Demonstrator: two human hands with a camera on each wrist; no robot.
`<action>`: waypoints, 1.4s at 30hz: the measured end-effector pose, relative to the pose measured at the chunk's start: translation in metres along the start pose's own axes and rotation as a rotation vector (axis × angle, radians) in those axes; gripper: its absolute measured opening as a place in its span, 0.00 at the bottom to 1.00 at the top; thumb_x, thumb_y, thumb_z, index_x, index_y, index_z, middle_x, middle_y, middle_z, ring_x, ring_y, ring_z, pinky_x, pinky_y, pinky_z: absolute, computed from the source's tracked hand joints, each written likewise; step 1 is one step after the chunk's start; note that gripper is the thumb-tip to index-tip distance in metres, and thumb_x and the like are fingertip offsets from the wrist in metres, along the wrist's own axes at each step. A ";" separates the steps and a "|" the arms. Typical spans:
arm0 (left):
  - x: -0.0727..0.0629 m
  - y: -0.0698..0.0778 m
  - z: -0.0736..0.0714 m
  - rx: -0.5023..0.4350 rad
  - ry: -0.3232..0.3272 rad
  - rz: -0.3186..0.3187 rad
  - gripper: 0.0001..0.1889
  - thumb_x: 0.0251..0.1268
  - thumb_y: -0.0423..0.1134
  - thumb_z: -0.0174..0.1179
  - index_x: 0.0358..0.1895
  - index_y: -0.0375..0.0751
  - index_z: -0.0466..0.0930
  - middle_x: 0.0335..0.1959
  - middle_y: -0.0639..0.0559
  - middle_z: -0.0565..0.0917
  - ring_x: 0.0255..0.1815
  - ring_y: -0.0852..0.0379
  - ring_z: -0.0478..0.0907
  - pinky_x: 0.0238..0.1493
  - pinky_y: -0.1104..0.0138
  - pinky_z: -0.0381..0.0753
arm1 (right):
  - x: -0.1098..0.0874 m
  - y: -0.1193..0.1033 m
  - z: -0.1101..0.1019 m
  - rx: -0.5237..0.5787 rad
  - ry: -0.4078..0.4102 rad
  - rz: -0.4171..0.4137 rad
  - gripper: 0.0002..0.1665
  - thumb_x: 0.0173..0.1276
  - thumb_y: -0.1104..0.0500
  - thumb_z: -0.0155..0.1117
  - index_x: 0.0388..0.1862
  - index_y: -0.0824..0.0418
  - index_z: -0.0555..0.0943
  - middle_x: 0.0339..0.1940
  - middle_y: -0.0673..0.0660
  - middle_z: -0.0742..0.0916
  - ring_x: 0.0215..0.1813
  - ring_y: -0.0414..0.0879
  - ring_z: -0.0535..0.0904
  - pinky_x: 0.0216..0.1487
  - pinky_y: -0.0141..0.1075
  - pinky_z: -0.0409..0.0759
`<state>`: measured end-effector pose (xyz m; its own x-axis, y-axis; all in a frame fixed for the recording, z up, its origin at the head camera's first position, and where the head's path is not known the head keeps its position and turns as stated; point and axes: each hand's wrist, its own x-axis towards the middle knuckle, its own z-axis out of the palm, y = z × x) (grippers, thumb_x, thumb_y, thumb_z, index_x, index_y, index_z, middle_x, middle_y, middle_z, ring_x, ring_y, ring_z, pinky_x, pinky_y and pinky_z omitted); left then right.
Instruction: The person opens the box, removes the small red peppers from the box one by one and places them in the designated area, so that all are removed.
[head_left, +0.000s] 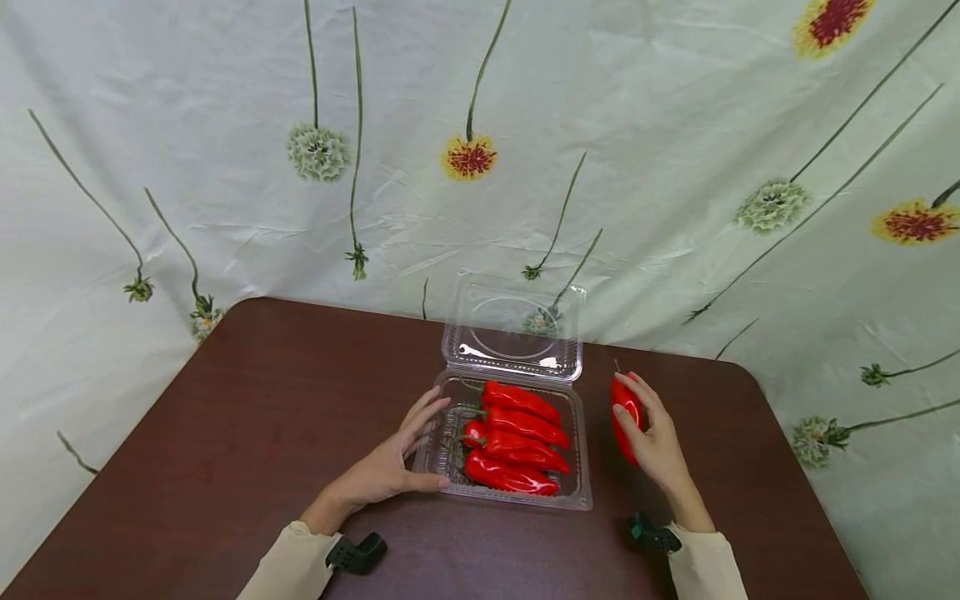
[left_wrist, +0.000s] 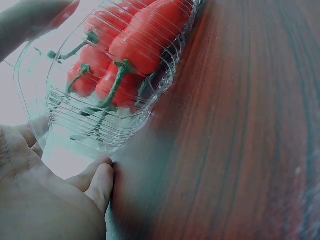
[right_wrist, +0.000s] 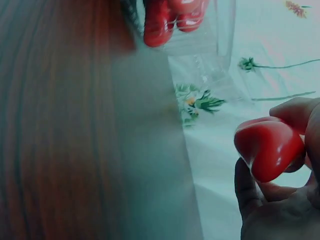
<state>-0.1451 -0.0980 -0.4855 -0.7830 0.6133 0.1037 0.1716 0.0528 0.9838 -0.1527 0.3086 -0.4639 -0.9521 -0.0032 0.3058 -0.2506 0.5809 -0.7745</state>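
Red pepper [head_left: 625, 396] in right fingers [head_left: 651, 402], lengthwise front-to-back, stem forward

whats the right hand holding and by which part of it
The right hand grips a red pepper by its body, toward the stem.

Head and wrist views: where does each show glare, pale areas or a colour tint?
Head view: white highlights on the peppers in the box, glints on the clear lid; left wrist view: the left side washes out nearly white behind the box; right wrist view: a greenish haze tints the table near its edge, and the pepper in the right hand shows glossy spots.
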 end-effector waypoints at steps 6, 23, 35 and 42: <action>0.000 0.000 0.000 0.006 0.004 -0.007 0.54 0.59 0.36 0.72 0.82 0.45 0.43 0.83 0.51 0.31 0.81 0.33 0.41 0.73 0.34 0.46 | 0.000 0.009 0.000 -0.057 -0.028 0.106 0.25 0.75 0.62 0.59 0.70 0.62 0.74 0.76 0.70 0.67 0.71 0.71 0.67 0.62 0.65 0.73; 0.001 0.000 0.000 -0.009 0.001 0.003 0.54 0.59 0.35 0.72 0.82 0.46 0.43 0.83 0.52 0.30 0.81 0.34 0.40 0.73 0.32 0.45 | -0.002 0.025 0.004 -0.195 -0.030 0.104 0.24 0.72 0.64 0.61 0.67 0.66 0.76 0.72 0.74 0.71 0.68 0.75 0.69 0.66 0.69 0.64; 0.000 -0.002 -0.001 0.006 0.005 -0.003 0.53 0.60 0.35 0.71 0.82 0.47 0.43 0.83 0.52 0.30 0.81 0.33 0.39 0.71 0.29 0.43 | -0.003 0.022 -0.001 -0.207 -0.007 0.189 0.23 0.73 0.65 0.61 0.65 0.68 0.77 0.71 0.75 0.71 0.71 0.72 0.68 0.68 0.64 0.66; 0.000 -0.004 -0.001 -0.004 -0.001 0.002 0.53 0.60 0.35 0.71 0.82 0.47 0.43 0.83 0.52 0.30 0.81 0.33 0.39 0.71 0.29 0.43 | -0.003 0.020 -0.005 -0.211 -0.010 0.223 0.26 0.70 0.65 0.65 0.67 0.68 0.76 0.73 0.74 0.69 0.59 0.67 0.77 0.58 0.60 0.73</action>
<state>-0.1467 -0.0988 -0.4891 -0.7818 0.6145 0.1059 0.1710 0.0479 0.9841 -0.1544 0.3244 -0.4776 -0.9815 0.1359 0.1351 0.0054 0.7245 -0.6893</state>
